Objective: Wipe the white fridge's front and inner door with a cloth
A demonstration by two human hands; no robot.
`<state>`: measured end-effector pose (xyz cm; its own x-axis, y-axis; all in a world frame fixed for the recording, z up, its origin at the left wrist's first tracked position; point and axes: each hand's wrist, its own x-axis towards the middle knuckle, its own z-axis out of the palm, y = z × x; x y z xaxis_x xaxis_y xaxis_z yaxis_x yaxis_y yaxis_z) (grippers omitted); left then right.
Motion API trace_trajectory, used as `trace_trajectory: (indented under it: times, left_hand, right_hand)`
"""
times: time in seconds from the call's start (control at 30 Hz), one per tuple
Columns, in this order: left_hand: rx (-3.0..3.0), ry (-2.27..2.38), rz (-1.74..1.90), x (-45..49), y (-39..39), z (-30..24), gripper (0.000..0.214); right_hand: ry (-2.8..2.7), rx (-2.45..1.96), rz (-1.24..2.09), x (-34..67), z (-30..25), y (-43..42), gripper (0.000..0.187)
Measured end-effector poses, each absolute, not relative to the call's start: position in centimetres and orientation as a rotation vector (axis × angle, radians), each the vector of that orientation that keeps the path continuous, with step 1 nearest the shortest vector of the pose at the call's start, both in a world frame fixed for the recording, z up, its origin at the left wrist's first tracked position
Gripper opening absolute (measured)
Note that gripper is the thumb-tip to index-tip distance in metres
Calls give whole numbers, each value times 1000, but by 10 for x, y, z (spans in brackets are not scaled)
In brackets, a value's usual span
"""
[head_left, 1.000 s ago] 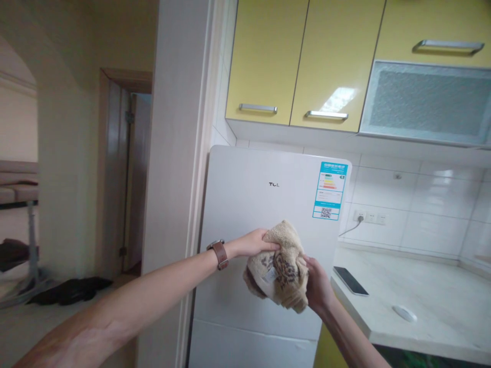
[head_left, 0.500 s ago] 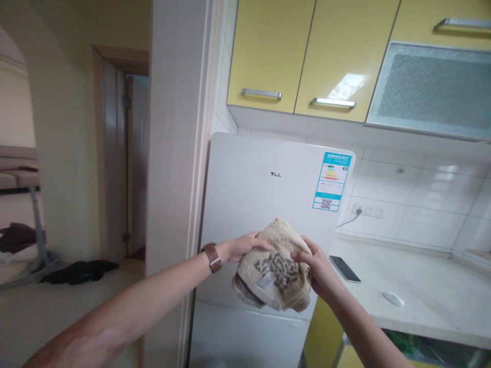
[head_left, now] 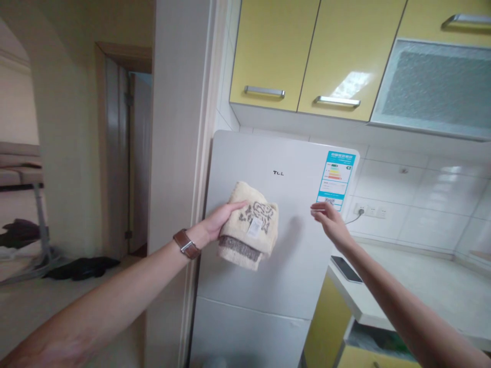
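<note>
A folded cream towel (head_left: 264,240) with a dark grey pattern, a white label and a grey-brown band hangs in front of the white fridge (head_left: 238,158). My left hand (head_left: 220,221) is closed on its left side, thumb on top. Whether the towel touches the fridge door, I cannot tell. My right hand (head_left: 329,219) is off the towel, by the door's right side just below the blue-and-white energy label (head_left: 334,176). It holds nothing that I can see; its fingers are bent, with a small gap to the thumb.
Yellow wall cabinets (head_left: 274,51) hang above the fridge. At the right is a white counter (head_left: 414,276) with a dark phone (head_left: 346,269) near its edge. A plug sits in a wall socket (head_left: 360,209). A door frame (head_left: 180,168) stands close on the left.
My right hand has let go of the towel and moved up and right. My left hand has carried the towel up and left, and it now looks flatter and more neatly folded.
</note>
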<state>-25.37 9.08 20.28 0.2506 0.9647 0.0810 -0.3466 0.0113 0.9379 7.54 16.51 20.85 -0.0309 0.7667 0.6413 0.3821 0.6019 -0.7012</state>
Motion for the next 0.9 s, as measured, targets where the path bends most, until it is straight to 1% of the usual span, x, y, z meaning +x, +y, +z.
trace_trajectory:
  times: [0.07, 0.13, 0.17, 0.23, 0.3, 0.33, 0.4, 0.5, 0.57, 0.63, 0.7, 0.9]
  left_hand:
    - [1144, 771, 1476, -265, 91, 230, 35]
    - [1241, 803, 1809, -277, 94, 258, 33]
    - [1299, 832, 1976, -283, 97, 272, 33]
    - [1437, 942, 2289, -295, 103, 299, 32]
    - [1596, 1164, 2528, -304, 109, 324, 33]
    - [1684, 1316, 2587, -306, 112, 335, 35]
    - [1873, 1642, 2536, -306, 123, 351, 39]
    - [2136, 2054, 2188, -298, 149, 360, 45]
    - [2267, 2257, 1939, -291, 172, 359, 57]
    - [2348, 2381, 1790, -288, 191, 358, 74]
    - [2390, 2404, 1774, -290, 204, 363, 86]
    - [2561, 2145, 1874, -314, 224, 385, 87]
  right_hand:
    - [-1673, -951, -49, 82, 247, 189, 30]
    - [-1708, -895, -467, 85, 289, 209, 35]
    - [-1715, -872, -620, 84, 311, 217, 38]
    - [-1701, -865, -811, 80, 351, 233, 43]
    - [-1666, -911, -886, 72, 384, 249, 44]
    - [-1660, -959, -896, 68, 396, 256, 43]
    - [-1671, -1088, -890, 61, 410, 270, 42]
    - [-1621, -1208, -890, 54, 410, 284, 50]
    - [-1554, -1193, -901, 51, 405, 288, 51]
    - [-1523, -1162, -900, 51, 400, 288, 50]
    - [-1512, -1129, -893, 51, 398, 288, 48]
    - [-1509, -997, -843, 51, 398, 290, 45]
